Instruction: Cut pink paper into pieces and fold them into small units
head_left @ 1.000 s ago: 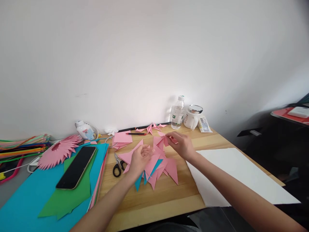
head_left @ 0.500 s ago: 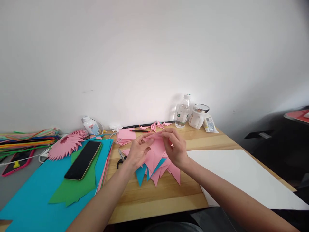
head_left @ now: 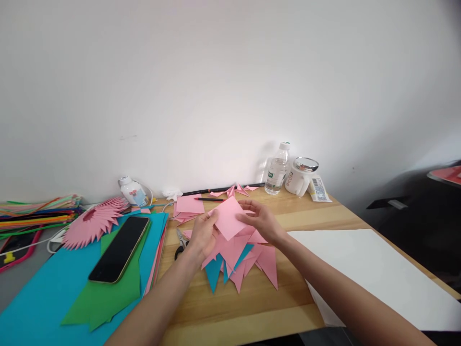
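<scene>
A square of pink paper (head_left: 230,218) is held up, turned like a diamond, above the pile. Its left corner is pinched between the thumb and fingers of my left hand (head_left: 203,233). My right hand (head_left: 262,221) grips the right corner, thumb in front and fingers behind. Beneath lies a heap of pink paper pieces (head_left: 267,264) with pointed ends, mixed with blue paper pieces (head_left: 213,273). Scissors (head_left: 180,245) with black handles lie left of the heap, partly hidden by my left hand.
Blue sheets (head_left: 32,302), green paper (head_left: 104,302) and a phone (head_left: 120,250) lie left. A pink paper fan (head_left: 94,223) is behind them. A water bottle (head_left: 277,170) and a white mug (head_left: 298,180) stand by the wall. White board (head_left: 374,274) lies right.
The pink paper, earlier tilted nearly edge-on between my hands, now faces me as a flat diamond. My right fingers have come down to its right corner. The view has shifted slightly.
</scene>
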The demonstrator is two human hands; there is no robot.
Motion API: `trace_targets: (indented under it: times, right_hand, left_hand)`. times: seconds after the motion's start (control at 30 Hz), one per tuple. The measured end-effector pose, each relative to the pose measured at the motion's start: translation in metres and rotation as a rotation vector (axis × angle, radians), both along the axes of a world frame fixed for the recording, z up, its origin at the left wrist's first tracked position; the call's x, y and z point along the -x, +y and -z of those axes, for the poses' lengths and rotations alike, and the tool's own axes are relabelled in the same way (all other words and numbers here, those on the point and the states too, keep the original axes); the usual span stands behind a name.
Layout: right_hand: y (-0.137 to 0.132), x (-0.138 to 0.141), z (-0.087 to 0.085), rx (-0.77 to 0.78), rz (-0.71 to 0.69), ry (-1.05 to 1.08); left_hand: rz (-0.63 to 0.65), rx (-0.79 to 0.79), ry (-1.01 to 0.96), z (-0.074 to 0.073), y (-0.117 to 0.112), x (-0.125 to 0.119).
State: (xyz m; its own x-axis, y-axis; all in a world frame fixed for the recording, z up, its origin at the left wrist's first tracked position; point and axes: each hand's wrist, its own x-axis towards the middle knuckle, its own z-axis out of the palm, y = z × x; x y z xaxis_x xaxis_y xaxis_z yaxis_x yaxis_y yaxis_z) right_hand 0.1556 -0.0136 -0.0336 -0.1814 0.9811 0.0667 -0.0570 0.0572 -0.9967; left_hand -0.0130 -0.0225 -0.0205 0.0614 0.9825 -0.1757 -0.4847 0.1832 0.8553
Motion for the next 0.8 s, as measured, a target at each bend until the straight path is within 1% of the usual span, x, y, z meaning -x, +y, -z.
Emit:
trace_targets:
  times: [0.07,0.13,0.2,0.27,0.33,0.37,0.43,0.53,0.6,0.67,0.73,0.8]
  right_hand:
    - [0.004,-0.016,0.004,-0.022,0.012,-0.126]
    - [0.007,-0.036,0.010,-0.050,0.074,-0.361]
    - [0.007,-0.054,0.016,-0.055,0.159,-0.638]
    - [0.003,-0.066,0.021,-0.032,0.163,-0.836]
    - [-0.002,-0.070,0.025,-0.035,0.120,-0.938]
    - [-0.004,-0.070,0.028,-0.041,0.096,-0.954]
    - [-0.007,-0.068,0.031,-0.038,0.058,-0.918]
    - [-0.005,-0.071,0.033,0.014,0.007,-0.770]
    - [0.000,-0.079,0.027,0.014,-0.048,-0.686]
    - [0.005,-0.086,0.016,-0.020,-0.098,-0.648]
    - [0.009,-0.085,0.002,-0.083,-0.065,-0.641]
    - [0.009,-0.072,-0.008,-0.217,0.086,-0.611]
  left_hand:
    - [-0.032,-0.034,0.095,0.006,0.006,0.008]
    - [-0.089,-0.072,0.180,0.010,0.012,0.018]
    - [-0.137,-0.068,0.193,0.012,0.020,0.027]
    - [-0.160,-0.043,0.173,0.014,0.026,0.031]
    - [-0.168,-0.026,0.154,0.017,0.031,0.030]
    - [-0.167,-0.025,0.145,0.019,0.032,0.027]
    - [-0.167,-0.029,0.127,0.024,0.033,0.022]
    - [-0.148,-0.032,0.112,0.030,0.032,0.015]
    - [-0.122,-0.024,0.120,0.030,0.030,0.014]
    - [-0.093,-0.017,0.144,0.027,0.029,0.016]
    - [-0.061,-0.013,0.175,0.022,0.028,0.017]
    - [-0.023,-0.004,0.204,0.016,0.028,0.017]
